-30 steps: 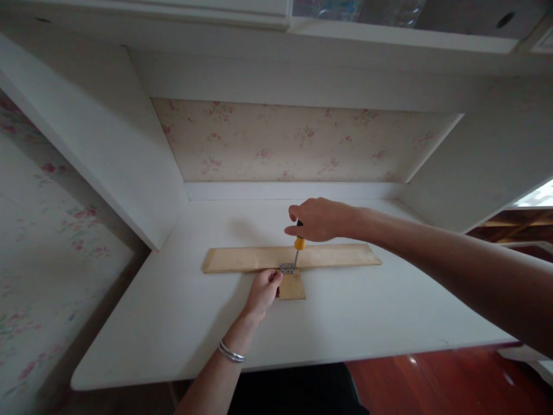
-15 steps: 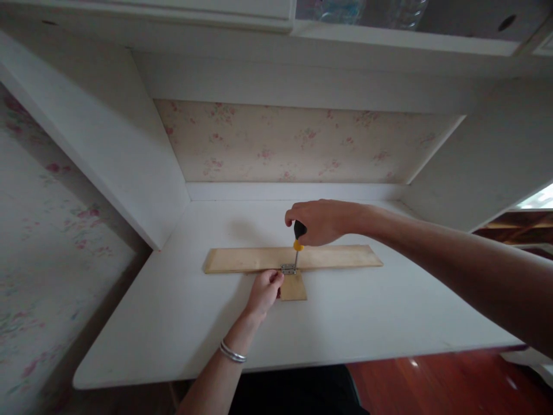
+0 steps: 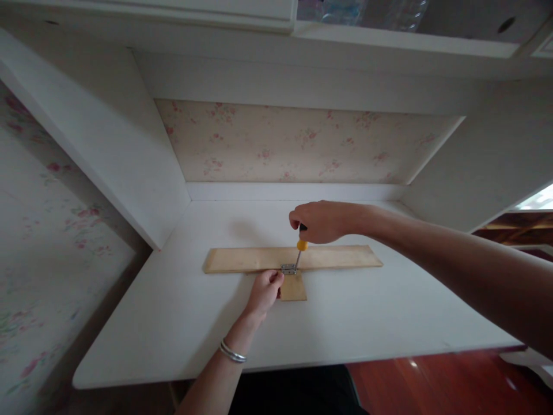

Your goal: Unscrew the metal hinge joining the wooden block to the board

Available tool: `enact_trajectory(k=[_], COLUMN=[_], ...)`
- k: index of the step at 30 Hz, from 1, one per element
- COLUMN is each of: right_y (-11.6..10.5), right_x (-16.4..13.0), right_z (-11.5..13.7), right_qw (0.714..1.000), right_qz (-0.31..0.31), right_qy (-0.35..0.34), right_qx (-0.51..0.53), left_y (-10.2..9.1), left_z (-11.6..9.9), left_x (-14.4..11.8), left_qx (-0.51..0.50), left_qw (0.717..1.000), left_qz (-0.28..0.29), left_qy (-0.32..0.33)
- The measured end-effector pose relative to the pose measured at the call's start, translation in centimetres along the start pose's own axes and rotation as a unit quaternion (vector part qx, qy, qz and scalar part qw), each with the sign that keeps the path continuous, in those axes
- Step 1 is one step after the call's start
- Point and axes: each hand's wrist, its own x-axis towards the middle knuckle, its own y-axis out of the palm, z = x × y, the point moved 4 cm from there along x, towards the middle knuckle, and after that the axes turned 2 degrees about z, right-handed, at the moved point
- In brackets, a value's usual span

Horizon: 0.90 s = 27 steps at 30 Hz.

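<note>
My right hand [image 3: 322, 222] is wrapped round the black and yellow handle of a screwdriver [image 3: 302, 245]. The shaft tilts slightly, its tip meeting the right end of a small metal hinge [image 3: 288, 268]. That hinge lies across the joint between a long wooden board [image 3: 246, 259] and a short wooden piece [image 3: 294, 287] in front of it. With fingers curled closed, my left hand [image 3: 264, 291] presses at the left edge of the short piece, beside the hinge. Whatever its fingertips pinch is hidden; a bit of dark red shows beneath them.
The wood lies on a white desk [image 3: 173, 334] with side panels and a low back ledge [image 3: 298, 191]. An overhead cabinet [image 3: 173, 11] holds clear plastic bottles [image 3: 341, 10]. Reddish flooring [image 3: 401, 380] shows past the desk's front edge.
My right hand has shifted slightly right, tilting the screwdriver handle that way while its tip stays at the hinge. My left hand and the wood have not moved.
</note>
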Motion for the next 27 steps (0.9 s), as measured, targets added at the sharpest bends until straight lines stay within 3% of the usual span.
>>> enact_trajectory(k=[2, 6, 10, 15, 19, 24, 27], right_y=[-0.09, -0.11, -0.17, -0.32, -0.26, -0.30, -0.35], right_x=[-0.07, -0.03, 0.01, 0.00, -0.03, 0.08, 0.14], right_z=[0.02, -0.39, 0.06, -0.14, 0.10, -0.32, 0.06], right_qw=[1.000, 0.998, 1.000, 0.999, 1.000, 0.999, 1.000], right_qz=[-0.009, -0.013, -0.011, -0.013, -0.008, -0.015, -0.010], right_qy=[-0.007, 0.052, 0.001, 0.045, -0.002, 0.045, 0.009], right_qx=[0.010, -0.018, 0.006, -0.002, 0.010, 0.001, 0.013], left_y=[0.01, 0.04, 0.11, 0.04, 0.01, 0.05, -0.03], left_z=[-0.15, -0.27, -0.13, -0.16, 0.00, 0.13, 0.08], left_x=[-0.09, -0.14, -0.06, -0.10, -0.06, 0.01, -0.02], left_qx=[0.006, 0.021, 0.010, 0.020, 0.021, 0.013, 0.021], left_qw=[1.000, 1.000, 1.000, 1.000, 1.000, 1.000, 1.000], left_qz=[-0.003, -0.013, -0.011, -0.016, -0.016, -0.011, -0.015], left_qy=[0.001, 0.002, -0.008, -0.010, -0.005, -0.001, 0.003])
